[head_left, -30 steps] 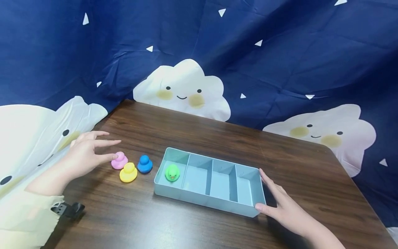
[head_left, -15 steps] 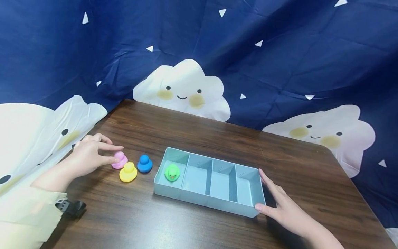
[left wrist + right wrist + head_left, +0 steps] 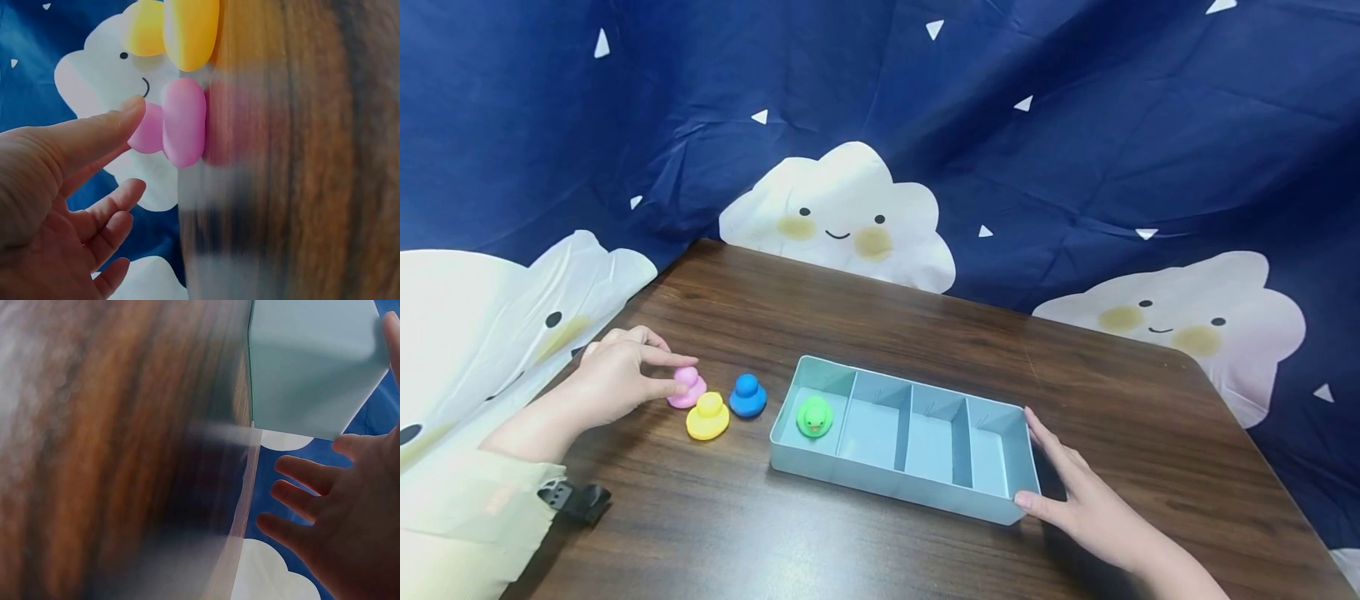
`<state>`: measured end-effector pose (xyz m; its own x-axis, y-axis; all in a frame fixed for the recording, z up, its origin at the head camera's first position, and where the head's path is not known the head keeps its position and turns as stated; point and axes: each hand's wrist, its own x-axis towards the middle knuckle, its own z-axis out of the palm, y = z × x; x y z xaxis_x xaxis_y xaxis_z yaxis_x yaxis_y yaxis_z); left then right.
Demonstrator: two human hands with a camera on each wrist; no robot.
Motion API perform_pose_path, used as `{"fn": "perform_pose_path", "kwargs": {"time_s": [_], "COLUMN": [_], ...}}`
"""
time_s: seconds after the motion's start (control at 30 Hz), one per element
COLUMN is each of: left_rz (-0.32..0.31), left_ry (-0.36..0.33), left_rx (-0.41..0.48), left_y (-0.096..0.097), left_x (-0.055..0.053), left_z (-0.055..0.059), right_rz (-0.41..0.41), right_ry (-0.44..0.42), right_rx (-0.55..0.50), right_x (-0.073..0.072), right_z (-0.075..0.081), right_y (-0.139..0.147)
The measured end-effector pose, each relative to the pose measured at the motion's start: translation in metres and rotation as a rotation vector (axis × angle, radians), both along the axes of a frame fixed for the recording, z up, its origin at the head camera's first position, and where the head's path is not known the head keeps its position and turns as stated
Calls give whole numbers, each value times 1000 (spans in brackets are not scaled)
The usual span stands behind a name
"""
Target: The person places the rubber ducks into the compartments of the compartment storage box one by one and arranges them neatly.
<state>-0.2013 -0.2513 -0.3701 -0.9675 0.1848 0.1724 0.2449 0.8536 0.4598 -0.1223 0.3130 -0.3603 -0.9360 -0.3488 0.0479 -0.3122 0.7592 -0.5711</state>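
Observation:
My left hand (image 3: 613,377) pinches the head of a pink rubber duck (image 3: 184,125) between thumb and index finger; the duck is on the table, and my other fingers stay off it. A yellow rubber duck (image 3: 708,418) sits right beside it, with a blue one (image 3: 748,397) a little to the right. A light blue divided box (image 3: 895,482) stands mid-table. In its leftmost compartment is a green rubber duck (image 3: 815,417); the other compartments hold nothing. My right hand (image 3: 1086,500) holds the box's right end, thumb at the near corner and index finger at the far corner.
The dark wooden table (image 3: 970,333) carries all of these things. Behind it and along its left side hangs a navy cloth (image 3: 1037,150) printed with white clouds. A small black device (image 3: 576,502) is attached at the left sleeve's cuff.
My left thumb and index finger have closed on the pink duck's head, and the other fingers have curled in. The right hand and the box stay where they were.

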Motion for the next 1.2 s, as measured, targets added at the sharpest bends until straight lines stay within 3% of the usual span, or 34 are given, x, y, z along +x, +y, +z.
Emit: {"fn": "perform_pose_path", "kwargs": {"time_s": [0.73,1.2], "left_rz": [-1,6], "left_ry": [73,113], "left_rx": [-19,16], "left_y": [0,-1], "left_x": [-3,-2], "left_z": [-5,8], "right_rz": [14,12], "right_ry": [17,7], "right_rx": [0,-3], "right_x": [0,-1], "right_z": [-2,-2], "right_y": [0,0]}}
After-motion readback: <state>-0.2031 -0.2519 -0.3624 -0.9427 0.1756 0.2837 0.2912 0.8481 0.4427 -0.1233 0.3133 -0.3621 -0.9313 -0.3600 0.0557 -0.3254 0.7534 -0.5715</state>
